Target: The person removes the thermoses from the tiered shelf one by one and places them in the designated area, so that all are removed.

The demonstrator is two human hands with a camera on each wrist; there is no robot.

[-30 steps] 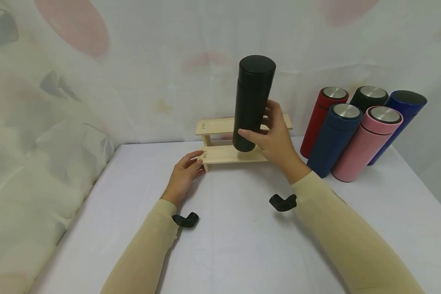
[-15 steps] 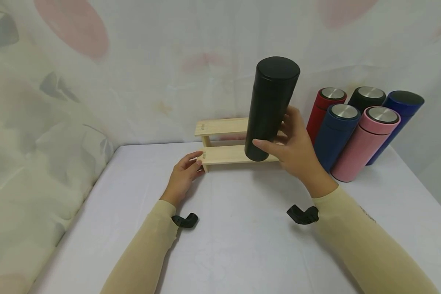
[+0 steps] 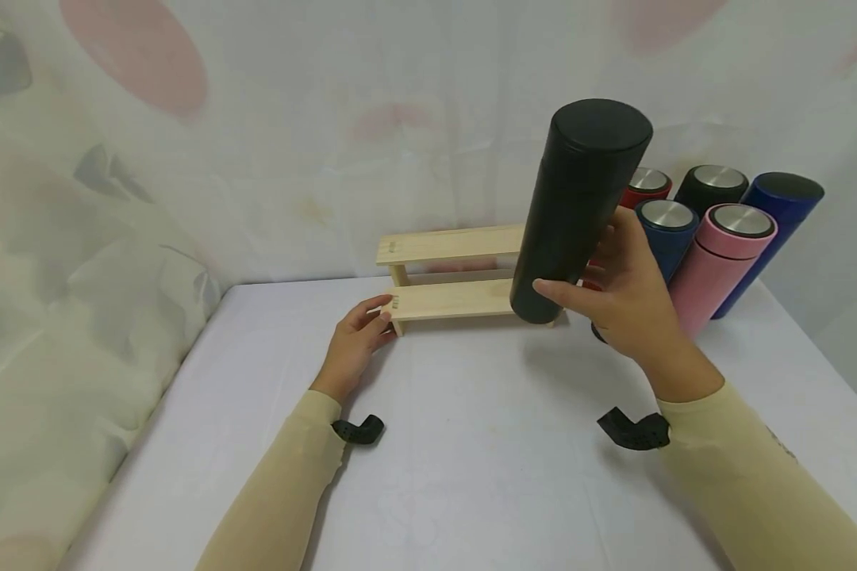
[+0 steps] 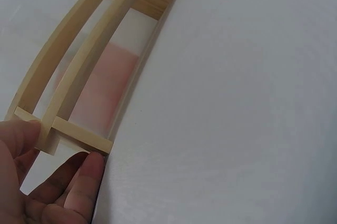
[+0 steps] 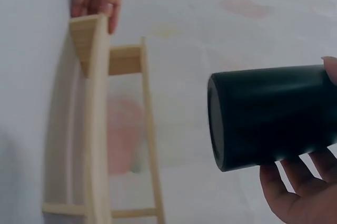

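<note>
In the head view my right hand [image 3: 624,305] grips a black thermos flask [image 3: 578,214] low on its body, thumb in front and fingers behind. The flask is lifted, top leaning right, and overlaps the right end of a two-tier wooden stand [image 3: 450,300]. Its flat base faces the stand in the right wrist view, where the flask [image 5: 268,116] is apart from the wood. My left hand [image 3: 357,341] holds the left end of the stand's lower step. Thumb and fingers pinch that end in the left wrist view, around the pale wood [image 4: 81,134].
Behind my right hand stand several flasks: a pink one [image 3: 717,270], a dark blue one [image 3: 667,238], a red one [image 3: 646,182] partly hidden, a black one [image 3: 714,186] and a bright blue one [image 3: 785,198]. A white cloth covers the table [image 3: 471,444]; a patterned curtain [image 3: 293,119] hangs behind.
My right hand has carried the black flask to the right and nearer to me, off from over the middle of the stand. My left hand stays at the stand's left end.
</note>
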